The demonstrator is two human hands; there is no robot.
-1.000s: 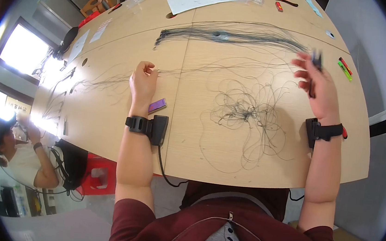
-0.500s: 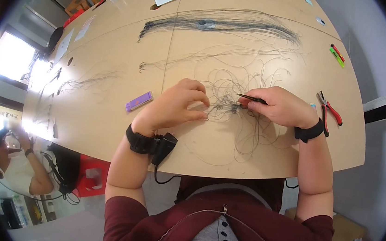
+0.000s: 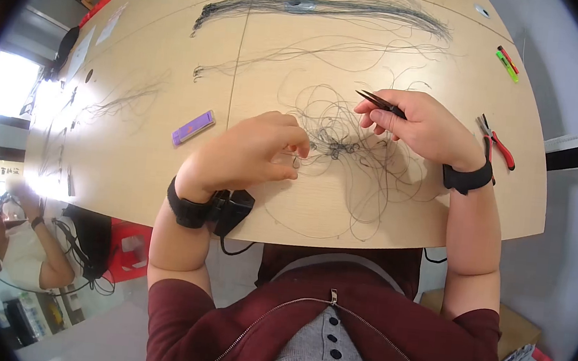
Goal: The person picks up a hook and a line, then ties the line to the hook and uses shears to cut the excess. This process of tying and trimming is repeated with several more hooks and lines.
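Note:
A tangle of thin dark lines (image 3: 337,145), like fishing line with small hooks, lies on the table between my hands. At its left edge, the thumb and fingers of my left hand (image 3: 254,146) are curled close together, with a small fish hook (image 3: 295,162) showing between their tips. Black tweezers (image 3: 380,102) are gripped in my right hand (image 3: 423,127), raised over the upper right of the tangle. Their points face left, slightly apart, and touch nothing I can see.
Beyond the tangle lie a small group of lines (image 3: 301,55) and a thick bundle (image 3: 361,10). A purple box (image 3: 194,127) sits to the left, pliers (image 3: 498,145) to the right, and a green cutter (image 3: 507,66) farther back. Another person (image 3: 25,245) is at far left.
My right hand has lifted the tweezers up and away from the middle of the tangle. My left hand has drawn slightly left, a hook now showing at its fingertips. The view has shifted.

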